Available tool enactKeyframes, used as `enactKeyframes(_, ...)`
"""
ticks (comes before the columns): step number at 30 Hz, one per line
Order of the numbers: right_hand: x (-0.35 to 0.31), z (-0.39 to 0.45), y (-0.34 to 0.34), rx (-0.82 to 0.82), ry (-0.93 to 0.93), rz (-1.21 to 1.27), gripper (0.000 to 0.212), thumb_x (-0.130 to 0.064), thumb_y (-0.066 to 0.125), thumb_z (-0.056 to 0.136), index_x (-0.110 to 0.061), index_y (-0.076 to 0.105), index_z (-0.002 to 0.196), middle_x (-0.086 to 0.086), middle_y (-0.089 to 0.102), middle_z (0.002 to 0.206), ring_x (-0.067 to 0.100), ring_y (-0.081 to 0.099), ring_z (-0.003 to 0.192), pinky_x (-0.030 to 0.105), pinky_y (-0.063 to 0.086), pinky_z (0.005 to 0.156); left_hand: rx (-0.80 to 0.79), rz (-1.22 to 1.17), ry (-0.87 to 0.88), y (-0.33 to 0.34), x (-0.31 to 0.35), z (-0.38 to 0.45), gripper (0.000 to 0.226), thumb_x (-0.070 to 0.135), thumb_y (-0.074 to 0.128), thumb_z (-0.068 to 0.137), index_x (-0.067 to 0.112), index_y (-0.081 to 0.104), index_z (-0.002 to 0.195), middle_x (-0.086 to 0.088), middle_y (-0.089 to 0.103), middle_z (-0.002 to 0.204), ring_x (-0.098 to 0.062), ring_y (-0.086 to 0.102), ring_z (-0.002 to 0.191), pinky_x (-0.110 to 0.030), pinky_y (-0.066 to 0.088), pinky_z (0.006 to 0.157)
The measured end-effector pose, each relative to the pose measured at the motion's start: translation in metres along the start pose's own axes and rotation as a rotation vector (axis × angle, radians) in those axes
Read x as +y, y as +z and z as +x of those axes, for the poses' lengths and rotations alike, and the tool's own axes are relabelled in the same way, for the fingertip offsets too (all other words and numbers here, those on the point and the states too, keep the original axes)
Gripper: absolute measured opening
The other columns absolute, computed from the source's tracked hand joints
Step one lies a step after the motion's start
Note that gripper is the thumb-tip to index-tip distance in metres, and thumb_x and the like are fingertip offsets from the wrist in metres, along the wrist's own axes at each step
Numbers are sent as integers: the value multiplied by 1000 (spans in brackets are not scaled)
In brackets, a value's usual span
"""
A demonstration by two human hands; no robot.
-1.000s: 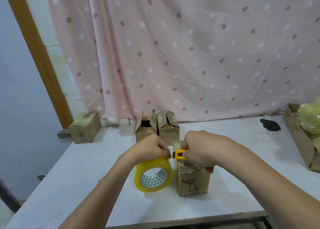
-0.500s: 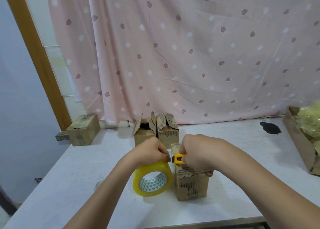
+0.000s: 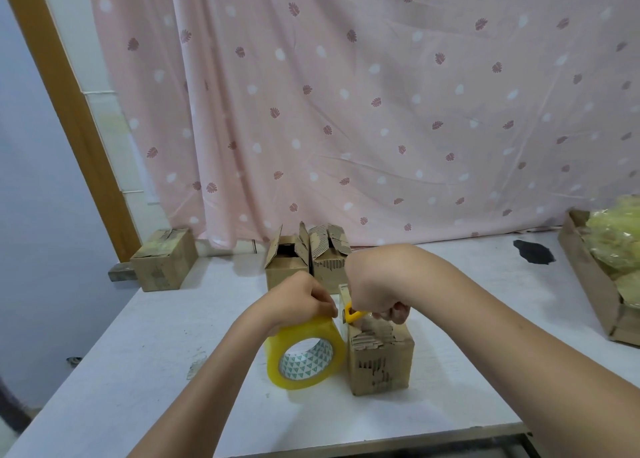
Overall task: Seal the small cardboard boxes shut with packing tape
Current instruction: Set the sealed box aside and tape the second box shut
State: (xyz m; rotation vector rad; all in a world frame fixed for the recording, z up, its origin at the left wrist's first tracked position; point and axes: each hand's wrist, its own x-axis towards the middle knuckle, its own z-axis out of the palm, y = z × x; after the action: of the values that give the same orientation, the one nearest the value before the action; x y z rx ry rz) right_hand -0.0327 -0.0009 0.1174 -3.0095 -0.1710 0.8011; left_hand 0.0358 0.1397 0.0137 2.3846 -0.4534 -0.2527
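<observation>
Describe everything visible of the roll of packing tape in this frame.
The roll of packing tape is a thick ring of glossy yellowish tape on a core printed with green triangles. It stands on edge on the white table, just left of the nearest cardboard box. The left hand grips its top.

Near centre of white table (image 3: 156, 336): small box (image 3: 381, 360) with tape roll (image 3: 304, 353) just beside its left face, possibly touching; no passage between them. Both hands occupy the space over the box top. Behind, two open boxes (image 3: 308, 260) stand together, flaps up, blocking a straight reach to the curtain (image 3: 346, 111). Left front and right of the box: bare tabletop. Tray of plastic wrap (image 3: 595, 284) bounds the far right edge. Closed box (image 3: 162, 260) sits off the far left corner.
</observation>
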Motion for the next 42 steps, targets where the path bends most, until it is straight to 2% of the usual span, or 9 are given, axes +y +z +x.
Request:
enactKeyframes(5, 20, -10, 1, 19, -27, 338, 17, -1, 38, 99, -5, 52, 88, 11, 42, 68, 18, 30, 46, 19, 27, 38, -39, -15, -14, -4, -1, -1, 9, 21, 72, 89, 20, 81, 86, 10, 73, 86, -10, 65, 91, -28, 53, 83)
enactKeyframes(11, 56, -27, 2, 192, -51, 520, 22, -15, 50, 98, -6, 68, 107, 10, 53, 72, 20, 38, 47, 19, 33, 40, -61, -44, -26, -3, -2, 0, 11, 21, 71, 89, 21, 81, 82, 6, 75, 86, -19, 67, 96, -36, 54, 89)
enactKeyframes(16, 93, 19, 29, 485, 161, 370, 35, -21, 35, 103, -27, 60, 126, 6, 60, 97, 21, 59, 51, 25, 42, 50, -58, -68, -32, -4, -5, -3, 11, 23, 71, 90, 19, 80, 84, 13, 72, 79, -10, 65, 86, -29, 53, 83)
enactKeyframes(20, 116, 65, 69, 461, 216, 359, 40, -23, 39, 103, -32, 50, 140, 5, 57, 132, 24, 63, 88, 26, 47, 69, -47, -90, -35, -4, -4, -5, 11, 23, 72, 91, 19, 79, 84, 14, 70, 74, -4, 61, 76, -20, 49, 71)
enactKeyframes(22, 124, 81, 89, 466, 243, 330, 41, -23, 43, 101, -30, 48, 141, 5, 57, 132, 27, 58, 105, 27, 44, 74, -41, -100, -39, -4, -5, -6, 11, 24, 72, 90, 20, 79, 82, 7, 72, 78, -7, 61, 77, -22, 48, 72)
enactKeyframes(29, 122, 99, 118, 404, 397, 235, 20, -26, 50, 98, -16, 47, 115, 8, 50, 121, 29, 46, 115, 35, 37, 83, -49, -135, -52, -4, -10, -9, 11, 24, 70, 92, 19, 77, 86, 6, 70, 82, -7, 62, 76, -18, 50, 68)
enactKeyframes(34, 76, 78, 89, 734, 215, 384, 43, -32, 45, 101, -12, 42, 138, 17, 46, 130, 35, 46, 120, 41, 40, 98, -67, -113, -62, -5, -7, -10, 12, 27, 69, 93, 18, 77, 90, 7, 72, 83, -8, 65, 77, -26, 55, 76)
enactKeyframes(39, 17, 69, 76, 451, 94, 394, 88, -59, 48, 94, -12, 7, 156, 25, 18, 155, 42, 26, 141, 53, 23, 115, -111, -77, -65, -10, -2, -10, 16, 28, 69, 92, 14, 77, 94, -14, 74, 92, -17, 65, 74, -46, 57, 87)
enactKeyframes(42, 13, 78, 79, 368, 150, 341, 89, -54, 51, 95, -8, 5, 156, 25, 8, 159, 43, 16, 145, 55, 17, 118, -106, -74, -65, -12, -3, -13, 14, 24, 67, 94, 15, 77, 91, -5, 75, 85, -10, 65, 66, -42, 58, 85)
